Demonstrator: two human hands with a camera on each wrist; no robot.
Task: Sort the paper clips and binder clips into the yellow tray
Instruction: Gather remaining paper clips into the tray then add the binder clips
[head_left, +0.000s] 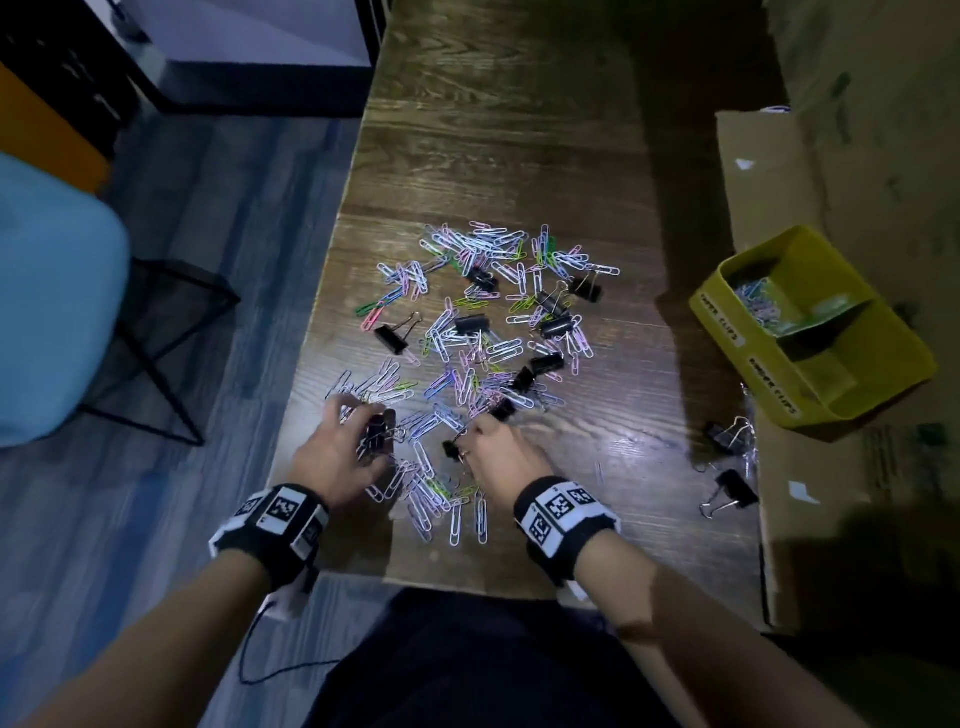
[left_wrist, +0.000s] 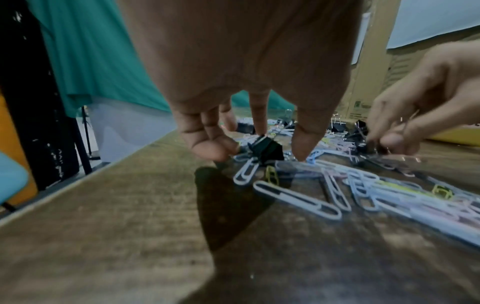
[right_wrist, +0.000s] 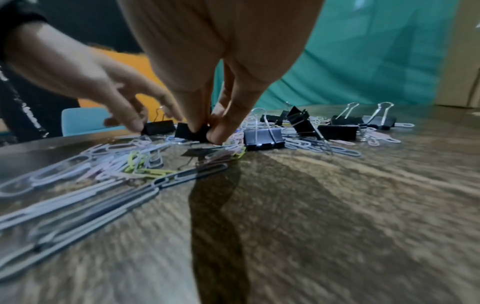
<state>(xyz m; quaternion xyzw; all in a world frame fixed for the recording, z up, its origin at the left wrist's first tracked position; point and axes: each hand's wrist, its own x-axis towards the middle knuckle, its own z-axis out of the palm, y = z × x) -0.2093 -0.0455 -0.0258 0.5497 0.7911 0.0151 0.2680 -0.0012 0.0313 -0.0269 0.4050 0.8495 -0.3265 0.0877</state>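
Item: binder clip (right_wrist: 192, 131), near edge of pile on table (head_left: 519, 156); your right hand (head_left: 498, 452) pinches it. Left hand (head_left: 337, 452) fingers curled at second clip, grasp unclear. Lift clear of paper clips (head_left: 467, 338); drop in yellow tray (head_left: 883, 374), empty compartment.

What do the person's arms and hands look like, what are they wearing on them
Both forearms are bare, no sleeves showing. The left hand and right hand are ungloved. Each wrist wears a black band carrying white squares printed with black square code markers. A thin black cable hangs from the left wrist band.
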